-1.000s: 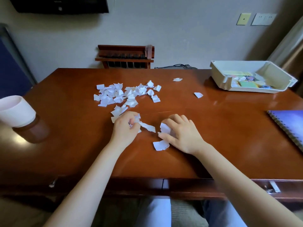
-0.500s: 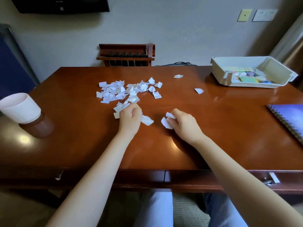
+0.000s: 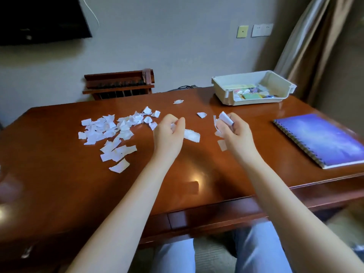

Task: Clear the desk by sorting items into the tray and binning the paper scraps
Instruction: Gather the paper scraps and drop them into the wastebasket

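My left hand (image 3: 169, 134) is lifted over the middle of the brown desk (image 3: 59, 184), closed on white paper scraps; one scrap (image 3: 192, 135) sticks out to its right. My right hand (image 3: 234, 131) is raised beside it, closed on more scraps (image 3: 224, 118). A loose scrap (image 3: 222, 145) shows just below that hand. A spread pile of white scraps (image 3: 112, 131) lies on the desk to the left of my hands. Two single scraps (image 3: 201, 114) (image 3: 178, 101) lie farther back. The white tray (image 3: 220, 89) with small coloured items stands at the back right.
A blue spiral notebook (image 3: 323, 138) lies at the desk's right edge. A dark wooden rack (image 3: 120, 83) stands behind the desk against the wall. A curtain (image 3: 315, 36) hangs at the right. My legs show below the desk's front edge.
Both hands have lifted off the desk with scraps in them and shifted right. The view has swung right, so the white cup at the left has left the frame.
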`<state>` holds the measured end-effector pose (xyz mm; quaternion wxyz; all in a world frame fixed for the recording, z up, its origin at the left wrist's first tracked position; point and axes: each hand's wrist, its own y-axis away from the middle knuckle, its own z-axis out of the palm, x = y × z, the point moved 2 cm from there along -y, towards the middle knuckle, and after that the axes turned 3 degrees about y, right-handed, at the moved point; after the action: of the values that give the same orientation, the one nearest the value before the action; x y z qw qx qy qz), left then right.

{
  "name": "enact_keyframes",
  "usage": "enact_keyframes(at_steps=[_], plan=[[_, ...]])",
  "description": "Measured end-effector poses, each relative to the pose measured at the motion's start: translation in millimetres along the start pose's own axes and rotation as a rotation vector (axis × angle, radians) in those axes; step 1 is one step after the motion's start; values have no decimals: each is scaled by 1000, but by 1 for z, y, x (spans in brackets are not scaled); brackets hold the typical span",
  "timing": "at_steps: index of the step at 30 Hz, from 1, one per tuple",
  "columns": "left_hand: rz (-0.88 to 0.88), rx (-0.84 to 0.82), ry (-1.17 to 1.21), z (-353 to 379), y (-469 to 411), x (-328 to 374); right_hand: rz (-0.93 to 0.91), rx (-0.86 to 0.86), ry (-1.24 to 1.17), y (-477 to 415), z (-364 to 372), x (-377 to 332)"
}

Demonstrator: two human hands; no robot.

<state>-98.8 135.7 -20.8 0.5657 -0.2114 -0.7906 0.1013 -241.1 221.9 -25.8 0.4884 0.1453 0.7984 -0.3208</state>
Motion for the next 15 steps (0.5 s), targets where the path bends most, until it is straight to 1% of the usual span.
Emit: enact_keyframes(at_steps=[3, 5, 6, 11, 15], plan=[[91, -67, 63, 37, 12, 21, 37, 96, -44, 12, -41, 11], [122, -129, 106, 64, 22, 34, 69, 165, -78, 23, -70, 24], [138, -174, 139, 83, 30, 43, 88, 219, -78, 29, -90, 32], [230, -290, 243, 154, 62, 69, 192, 429, -63, 59, -163, 67], [287, -395, 306, 215, 103, 95, 274, 552, -47, 90, -222, 96]])
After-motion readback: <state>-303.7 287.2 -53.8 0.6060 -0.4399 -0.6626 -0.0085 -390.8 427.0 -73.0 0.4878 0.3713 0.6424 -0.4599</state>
